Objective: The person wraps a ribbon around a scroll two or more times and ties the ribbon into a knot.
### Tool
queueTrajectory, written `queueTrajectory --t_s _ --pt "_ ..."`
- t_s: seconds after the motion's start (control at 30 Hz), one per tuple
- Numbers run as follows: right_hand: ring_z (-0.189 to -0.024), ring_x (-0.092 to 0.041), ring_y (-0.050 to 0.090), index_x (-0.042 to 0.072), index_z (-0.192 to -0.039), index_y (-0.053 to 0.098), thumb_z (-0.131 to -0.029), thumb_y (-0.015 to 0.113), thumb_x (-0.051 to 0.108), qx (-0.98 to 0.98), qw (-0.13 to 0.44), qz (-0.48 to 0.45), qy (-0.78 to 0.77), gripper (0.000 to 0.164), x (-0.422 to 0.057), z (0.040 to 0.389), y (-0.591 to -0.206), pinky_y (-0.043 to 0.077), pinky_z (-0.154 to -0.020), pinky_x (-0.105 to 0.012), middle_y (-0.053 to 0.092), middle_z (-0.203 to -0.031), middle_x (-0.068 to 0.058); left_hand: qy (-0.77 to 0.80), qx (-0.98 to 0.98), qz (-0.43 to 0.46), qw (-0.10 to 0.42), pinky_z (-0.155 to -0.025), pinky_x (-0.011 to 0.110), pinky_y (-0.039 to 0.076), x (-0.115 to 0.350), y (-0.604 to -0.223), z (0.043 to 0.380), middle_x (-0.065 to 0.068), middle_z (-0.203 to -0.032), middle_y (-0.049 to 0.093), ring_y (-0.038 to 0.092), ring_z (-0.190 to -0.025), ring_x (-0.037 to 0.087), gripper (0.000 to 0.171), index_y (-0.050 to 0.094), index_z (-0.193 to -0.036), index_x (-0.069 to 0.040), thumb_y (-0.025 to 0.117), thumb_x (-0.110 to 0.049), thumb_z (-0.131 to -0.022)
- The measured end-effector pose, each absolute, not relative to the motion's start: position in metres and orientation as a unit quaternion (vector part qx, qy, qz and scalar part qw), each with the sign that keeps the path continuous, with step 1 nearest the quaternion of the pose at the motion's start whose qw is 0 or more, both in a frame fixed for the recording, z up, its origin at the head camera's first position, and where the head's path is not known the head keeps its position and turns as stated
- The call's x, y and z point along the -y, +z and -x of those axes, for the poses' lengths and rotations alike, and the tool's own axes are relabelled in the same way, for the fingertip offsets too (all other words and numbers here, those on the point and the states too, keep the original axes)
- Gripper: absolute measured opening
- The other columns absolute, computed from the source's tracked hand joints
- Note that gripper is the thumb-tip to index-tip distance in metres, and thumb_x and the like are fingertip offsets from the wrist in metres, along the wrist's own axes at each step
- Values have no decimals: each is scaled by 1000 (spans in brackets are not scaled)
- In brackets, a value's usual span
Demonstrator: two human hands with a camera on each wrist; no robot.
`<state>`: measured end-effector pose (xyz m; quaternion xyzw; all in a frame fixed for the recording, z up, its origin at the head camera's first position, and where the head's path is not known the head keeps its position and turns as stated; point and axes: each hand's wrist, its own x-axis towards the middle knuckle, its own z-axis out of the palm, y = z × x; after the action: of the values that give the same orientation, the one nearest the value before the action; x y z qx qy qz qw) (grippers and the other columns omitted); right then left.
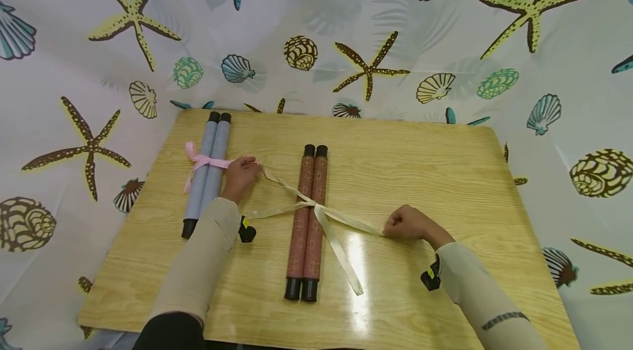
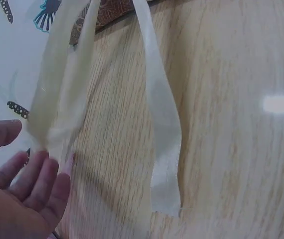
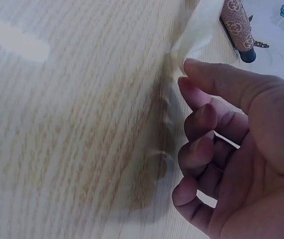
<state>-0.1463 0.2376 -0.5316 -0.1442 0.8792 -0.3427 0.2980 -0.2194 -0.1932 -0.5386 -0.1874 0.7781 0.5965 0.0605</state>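
Two brown patterned rolls (image 1: 305, 240) with black end caps lie side by side, a cream ribbon (image 1: 341, 245) tied across their middle. My right hand (image 1: 407, 223) pinches part of this ribbon between thumb and forefinger, pulled out to the right of the knot. On the other side, my left hand (image 1: 241, 177) is near a strand running up and left. The left wrist view shows that thumb apart from the fingers (image 2: 37, 174), with a folded loop of the ribbon (image 2: 57, 94) at the fingertips. One loose tail points toward the front, another to the left.
Two blue-grey rolls (image 1: 203, 168) with black caps, tied with a pink ribbon (image 1: 198, 160), lie at the left, right beside my left hand. The wooden table (image 1: 420, 163) meets a shell-and-starfish patterned cloth (image 1: 316, 15) along its back and sides.
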Motion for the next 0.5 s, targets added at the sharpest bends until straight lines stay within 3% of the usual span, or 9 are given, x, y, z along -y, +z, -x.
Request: queueTrajectory --t_s 0.13,0.27,0.37,0.5 --pt "-61 -11 44 3 -82 73 -94 68 19 -886 290 126 -340 21 -245 145 -532 38 -59 -26 69 -79 -2 539 -828 146 49 -110 49 43 185 -534 212 26 -145 48 47 -134 38 50 48 -141 4 61 -13 -97" --pt "-61 -11 44 4 -85 72 -96 65 25 -894 282 99 -333 24 -255 144 -532 38 -57 -27 65 -79 -3 428 -901 64 33 -102 53 46 157 -525 196 23 -138 54 53 -125 39 46 53 -136 2 63 -19 -96" --pt "-62 -12 44 3 -87 71 -98 63 28 -899 272 81 -333 28 -262 144 -530 38 -58 -28 65 -81 -4 315 -948 19 44 -92 54 51 124 -517 178 20 -134 58 59 -119 38 52 55 -135 -3 64 -35 -96" --pt "-60 -12 42 2 -87 69 -99 61 31 -901 263 72 -336 32 -265 143 -528 37 -57 -27 60 -74 -3 189 -978 2 89 -87 54 54 82 -515 159 21 -138 53 57 -120 41 76 46 -143 -4 61 -59 -92"
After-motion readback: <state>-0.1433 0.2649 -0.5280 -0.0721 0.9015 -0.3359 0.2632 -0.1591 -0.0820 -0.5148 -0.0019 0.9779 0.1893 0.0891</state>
